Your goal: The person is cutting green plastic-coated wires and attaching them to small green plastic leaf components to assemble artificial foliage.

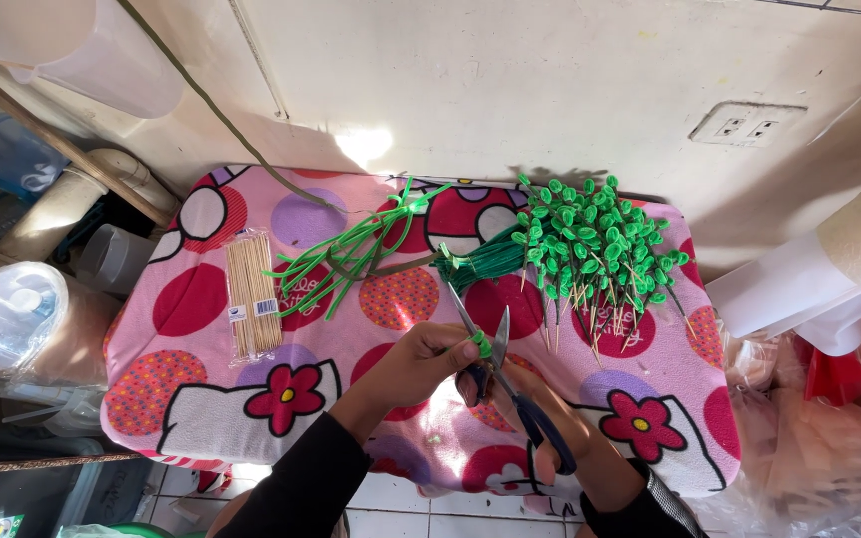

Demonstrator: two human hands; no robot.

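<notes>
Left hand [421,361] at lower centre of frame, fingers pinched shut on a small green piece [483,346]. Right hand [540,418] just beside it, closed through the blue handles of scissors [498,384], blades parted around that piece. Above on the pink patterned worktop [201,399]: green-tipped sticks [595,244] upper right, loose green strips [351,254] centre, packet of bamboo skewers [252,294] left.

Bare cloth [371,299] between the packet of skewers [252,295] and my hands: I could pass there. Ahead, the green strips [351,257] and the pile of green-tipped sticks [595,254] block the far half. The wall [510,80] closes the back. Bags [819,399] crowd the right edge, containers [12,319] the left.
</notes>
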